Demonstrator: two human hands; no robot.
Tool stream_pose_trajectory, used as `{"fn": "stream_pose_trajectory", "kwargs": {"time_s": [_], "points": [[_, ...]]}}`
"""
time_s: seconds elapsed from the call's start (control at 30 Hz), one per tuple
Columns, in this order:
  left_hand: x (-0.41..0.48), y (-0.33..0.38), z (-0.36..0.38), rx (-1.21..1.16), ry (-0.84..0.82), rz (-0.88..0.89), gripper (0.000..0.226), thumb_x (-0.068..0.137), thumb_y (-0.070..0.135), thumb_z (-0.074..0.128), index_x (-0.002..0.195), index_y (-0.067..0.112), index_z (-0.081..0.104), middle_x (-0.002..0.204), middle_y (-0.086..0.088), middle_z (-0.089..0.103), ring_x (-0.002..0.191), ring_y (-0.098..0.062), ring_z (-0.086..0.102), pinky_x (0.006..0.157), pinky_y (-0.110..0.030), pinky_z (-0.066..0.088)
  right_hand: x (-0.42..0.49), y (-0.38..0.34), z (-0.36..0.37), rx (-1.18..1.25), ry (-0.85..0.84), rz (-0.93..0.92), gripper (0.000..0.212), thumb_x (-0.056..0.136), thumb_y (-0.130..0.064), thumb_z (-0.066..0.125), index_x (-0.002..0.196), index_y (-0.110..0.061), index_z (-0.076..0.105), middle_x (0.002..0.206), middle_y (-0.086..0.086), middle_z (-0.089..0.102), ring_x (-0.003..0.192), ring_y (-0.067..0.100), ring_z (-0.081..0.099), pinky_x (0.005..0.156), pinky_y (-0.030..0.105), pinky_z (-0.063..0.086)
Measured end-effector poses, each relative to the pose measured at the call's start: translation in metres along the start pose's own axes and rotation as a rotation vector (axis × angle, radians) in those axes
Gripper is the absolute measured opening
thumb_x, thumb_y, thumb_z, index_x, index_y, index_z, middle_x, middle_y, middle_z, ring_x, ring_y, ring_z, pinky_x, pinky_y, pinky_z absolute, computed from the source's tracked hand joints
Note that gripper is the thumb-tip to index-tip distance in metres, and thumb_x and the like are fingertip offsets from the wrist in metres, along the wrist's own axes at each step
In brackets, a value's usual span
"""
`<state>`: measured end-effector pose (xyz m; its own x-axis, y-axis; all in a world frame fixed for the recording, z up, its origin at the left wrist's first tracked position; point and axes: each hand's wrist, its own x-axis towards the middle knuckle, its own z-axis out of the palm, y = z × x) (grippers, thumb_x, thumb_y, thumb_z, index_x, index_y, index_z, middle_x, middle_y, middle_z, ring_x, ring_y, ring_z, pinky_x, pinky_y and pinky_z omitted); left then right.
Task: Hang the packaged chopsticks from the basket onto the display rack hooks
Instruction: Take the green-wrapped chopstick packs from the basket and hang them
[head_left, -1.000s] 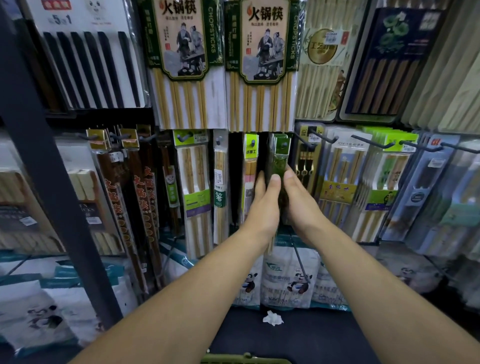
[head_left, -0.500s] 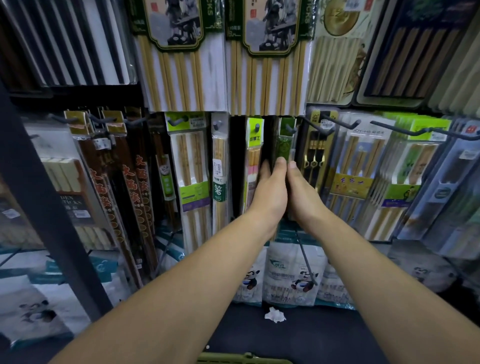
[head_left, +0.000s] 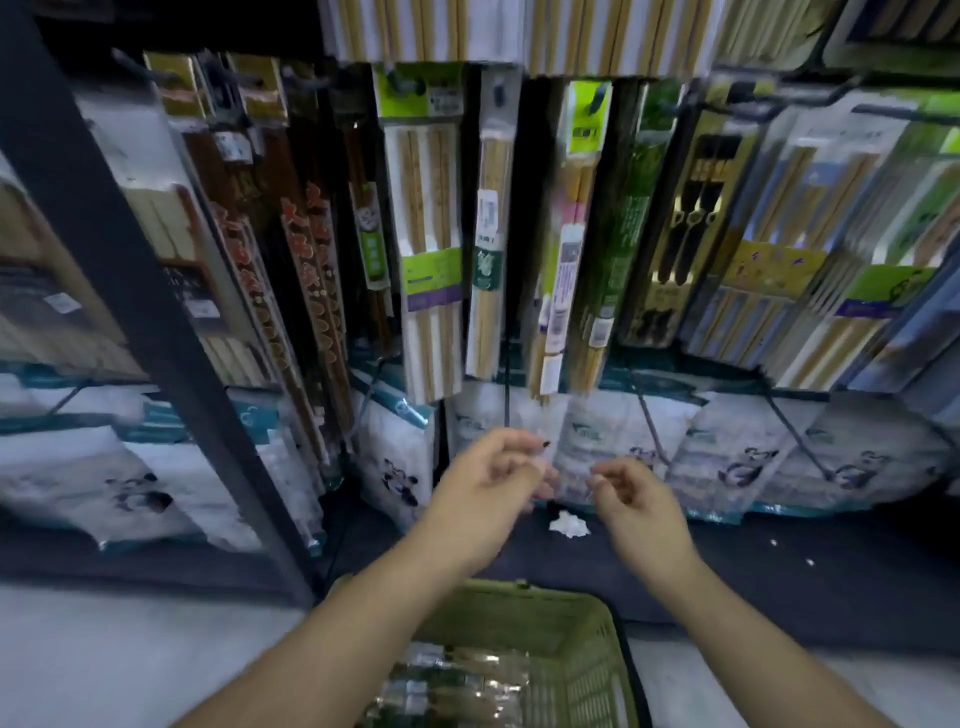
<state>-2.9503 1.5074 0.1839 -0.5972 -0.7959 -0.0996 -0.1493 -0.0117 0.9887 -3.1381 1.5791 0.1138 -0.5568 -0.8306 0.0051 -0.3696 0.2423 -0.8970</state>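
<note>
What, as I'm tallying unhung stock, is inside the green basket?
Clear-wrapped chopstick packs lie inside the green basket; the left forearm and the frame edge hide the rest, so no count.

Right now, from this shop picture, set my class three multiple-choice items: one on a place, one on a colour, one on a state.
1. Where is the basket?
A) below the left hand and right hand
B) on a hook
C) left of the dark post
2. What colour is the basket?
A) red
B) green
C) blue
3. What do the hands hold?
A) a pack each
B) the basket
C) nothing

Answers: 1 A, it sits lower in view than both hands; 2 B, its mesh wall is green; 3 C, the fingers curl loosely round nothing.
</note>
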Motion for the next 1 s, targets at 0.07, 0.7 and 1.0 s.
{"fn": "stream_pose_trajectory", "kwargs": {"time_s": [0.07, 0.7, 1.0], "points": [[-0.002, -0.031, -0.024, 0.066, 0.099, -0.055, 0.014, 0.104, 0.012, 0.058, 0.099, 0.024, 0.065, 0.096, -0.009, 0.075, 0.082, -0.009, 0.071, 0.077, -0.025, 0.056, -0.014, 0.017, 0.027, -0.109, -0.153, 0.035, 0.011, 0.099, -0.014, 0.062, 0.092, -0.021, 0.064, 0.079, -0.003, 0.065, 0.073, 0.008, 0.061, 0.064, 0.019, 0.045], [-0.054, -0.304, -0.146, 0.623, 0.359, -0.606, 0.044, 0.101, 0.052, 0.051, 0.123, 0.014, 0.054, 0.111, -0.013, 0.067, 0.103, -0.037, 0.061, 0.079, -0.044, 0.048, -0.068, 0.237, 0.252, -0.477, -0.810, 0.364, 0.033, 0.095, -0.018, 0.071, 0.124, -0.004, 0.065, 0.118, 0.012, 0.067, 0.101, 0.026, 0.062, 0.072, 0.011, 0.043], [-0.053, -0.319, -0.143, 0.694, 0.402, -0.557, 0.038, 0.100, 0.052, 0.052, 0.106, 0.014, 0.054, 0.092, -0.008, 0.066, 0.087, -0.035, 0.063, 0.071, -0.044, 0.053, -0.093, 0.266, 0.286, -0.822, -0.955, 0.062, 0.087, 0.080, -0.060, 0.077, 0.151, -0.021, 0.045, 0.153, 0.009, 0.042, 0.140, 0.033, 0.035, 0.112, 0.041, 0.036]]}}
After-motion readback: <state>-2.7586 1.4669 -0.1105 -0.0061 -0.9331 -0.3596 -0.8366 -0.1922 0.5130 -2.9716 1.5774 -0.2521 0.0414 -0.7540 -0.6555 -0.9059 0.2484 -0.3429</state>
